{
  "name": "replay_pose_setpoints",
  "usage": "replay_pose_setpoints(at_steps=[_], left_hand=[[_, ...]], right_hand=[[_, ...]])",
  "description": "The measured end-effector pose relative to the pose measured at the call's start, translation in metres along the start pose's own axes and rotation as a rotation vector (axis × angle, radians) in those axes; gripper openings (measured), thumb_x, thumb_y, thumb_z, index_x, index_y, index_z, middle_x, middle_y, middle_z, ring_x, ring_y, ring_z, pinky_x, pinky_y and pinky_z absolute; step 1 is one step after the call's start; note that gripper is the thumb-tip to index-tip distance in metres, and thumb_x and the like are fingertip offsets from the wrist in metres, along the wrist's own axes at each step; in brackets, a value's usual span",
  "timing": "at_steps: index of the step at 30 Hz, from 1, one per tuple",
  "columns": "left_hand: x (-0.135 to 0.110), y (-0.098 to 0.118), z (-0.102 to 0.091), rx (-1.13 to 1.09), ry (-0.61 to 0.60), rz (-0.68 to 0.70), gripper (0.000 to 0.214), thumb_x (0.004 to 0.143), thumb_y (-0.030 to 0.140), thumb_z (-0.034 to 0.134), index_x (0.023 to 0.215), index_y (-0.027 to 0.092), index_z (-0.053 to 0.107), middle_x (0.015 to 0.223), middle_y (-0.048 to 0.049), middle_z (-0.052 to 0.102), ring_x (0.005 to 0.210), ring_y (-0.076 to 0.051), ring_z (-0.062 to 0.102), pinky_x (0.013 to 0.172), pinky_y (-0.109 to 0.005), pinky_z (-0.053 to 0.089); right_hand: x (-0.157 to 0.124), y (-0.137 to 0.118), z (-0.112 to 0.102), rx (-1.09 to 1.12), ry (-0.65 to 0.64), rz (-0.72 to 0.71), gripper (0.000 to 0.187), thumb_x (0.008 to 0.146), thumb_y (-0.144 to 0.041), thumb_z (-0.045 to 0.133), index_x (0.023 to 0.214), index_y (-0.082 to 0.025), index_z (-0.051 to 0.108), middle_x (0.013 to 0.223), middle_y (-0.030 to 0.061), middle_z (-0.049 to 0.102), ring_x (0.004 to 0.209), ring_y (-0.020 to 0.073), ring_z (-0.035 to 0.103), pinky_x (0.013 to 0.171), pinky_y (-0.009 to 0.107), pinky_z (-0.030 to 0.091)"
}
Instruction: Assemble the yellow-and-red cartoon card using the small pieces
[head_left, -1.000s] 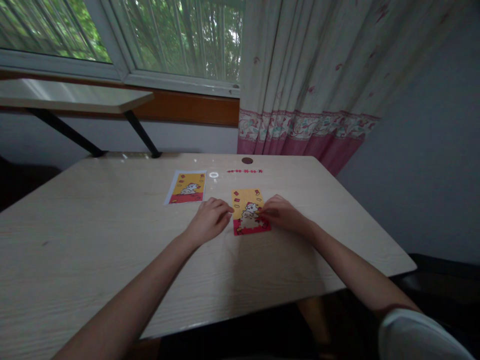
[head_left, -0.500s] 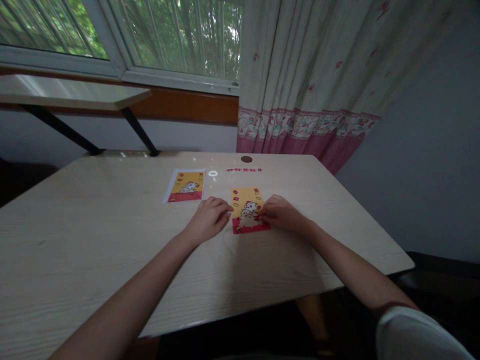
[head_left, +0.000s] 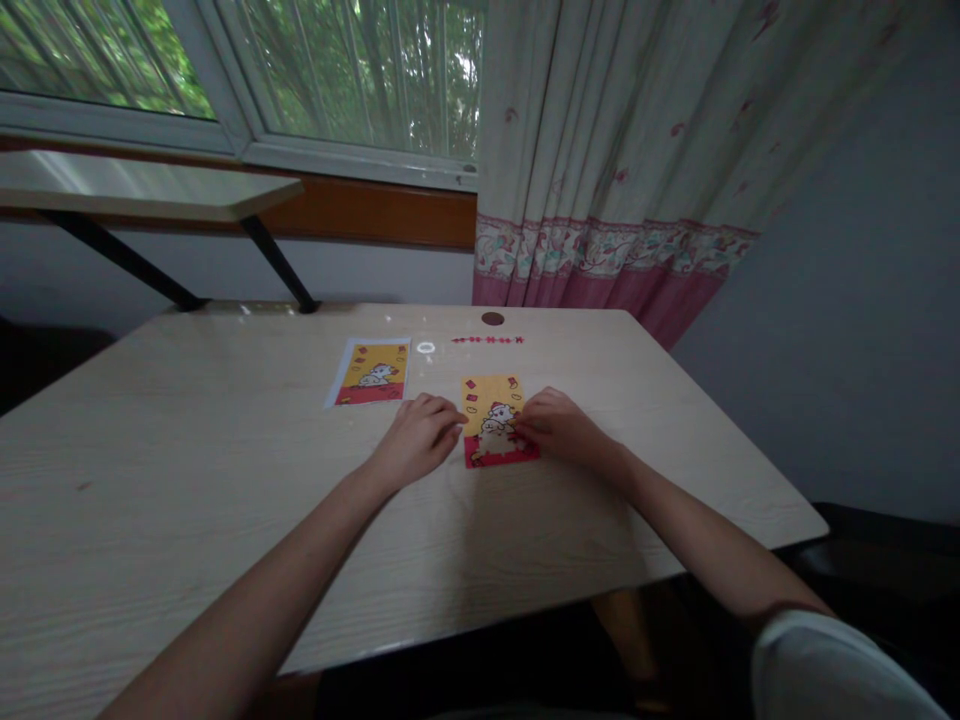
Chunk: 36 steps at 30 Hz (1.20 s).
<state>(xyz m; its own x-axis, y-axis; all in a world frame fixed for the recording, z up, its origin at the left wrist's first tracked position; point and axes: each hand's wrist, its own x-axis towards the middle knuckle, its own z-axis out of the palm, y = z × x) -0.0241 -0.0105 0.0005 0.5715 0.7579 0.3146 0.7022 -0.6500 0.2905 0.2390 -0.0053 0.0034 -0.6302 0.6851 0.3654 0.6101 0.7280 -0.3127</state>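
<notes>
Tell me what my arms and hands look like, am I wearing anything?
No gloves on the left hand or right hand, and no ring or watch can be made out. Both forearms are uncovered. A white short sleeve shows on the right upper arm; none is in view on the left.

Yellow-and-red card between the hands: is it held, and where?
Not lifted: the card lies flat on the table, left hand touching its left edge, right hand on its right edge.
</notes>
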Motion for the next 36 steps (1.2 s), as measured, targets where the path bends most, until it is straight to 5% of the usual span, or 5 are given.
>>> replay_pose_setpoints(at_steps=[12,23,30,36], left_hand=[[0.000,0.003,-0.002,0.001,-0.001,-0.004,0.023,0.085,0.024,0.045,0.099,0.021,0.063,0.097,-0.0066,0.061,0.093,-0.023,0.050,0.081,-0.039,0.038],[0.000,0.001,-0.002,0.008,0.004,0.010,0.023,0.086,0.025,0.045,0.100,0.021,0.062,0.096,-0.0068,0.061,0.093,-0.023,0.051,0.080,-0.039,0.039],[0.001,0.003,-0.001,-0.012,-0.003,0.045,0.026,0.086,0.029,0.048,0.108,0.019,0.058,0.115,-0.0082,0.059,0.105,-0.025,0.050,0.088,-0.042,0.039],[0.001,0.000,0.005,0.002,-0.019,0.072,0.031,0.084,0.033,0.053,0.111,0.020,0.056,0.118,-0.0089,0.058,0.109,-0.026,0.050,0.090,-0.045,0.040]], right_hand=[[0.002,-0.006,0.004,-0.044,-0.093,0.046,0.015,0.082,-0.029,0.056,0.072,-0.019,0.062,0.073,0.0019,0.062,0.075,0.0143,0.053,0.075,0.029,0.036],[0.003,0.010,0.001,0.137,0.056,0.104,0.010,0.080,-0.029,0.061,0.082,-0.021,0.066,0.085,0.0023,0.069,0.081,0.0153,0.059,0.078,0.030,0.041],[0.000,0.010,0.015,0.016,0.126,0.287,0.045,0.074,-0.040,0.066,0.114,-0.021,0.057,0.116,0.0084,0.060,0.106,0.0235,0.051,0.090,0.040,0.037],[0.001,0.007,0.022,-0.029,0.098,0.380,0.061,0.065,-0.044,0.072,0.120,-0.024,0.053,0.125,0.0077,0.053,0.114,0.0262,0.044,0.095,0.041,0.032]])
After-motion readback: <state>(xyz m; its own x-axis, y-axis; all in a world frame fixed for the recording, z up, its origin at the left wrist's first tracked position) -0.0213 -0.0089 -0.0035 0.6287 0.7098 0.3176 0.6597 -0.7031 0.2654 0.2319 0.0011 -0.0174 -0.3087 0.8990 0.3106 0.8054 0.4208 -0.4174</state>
